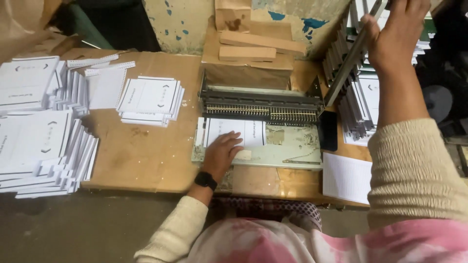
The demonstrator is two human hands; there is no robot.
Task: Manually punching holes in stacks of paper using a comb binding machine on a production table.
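At the centre of the frame the left hand [222, 155] lay flat, fingers spread, pinning the white printed sheets [234, 132] on the punching machine [261, 124], while at upper right the right hand [397, 34] gripped the raised lever [352, 54], apparently poised mid-punch, so pulling it down seemed next.

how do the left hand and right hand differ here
The left hand lies flat, palm down, pressing white sheets on the punching machine's bed; the right hand is raised high, closed around the machine's long metal lever. The left wrist carries a black watch; the right wrist shows none. The left hand's fingers are spread, the right's curled. Both arms wear cream knit sleeves.
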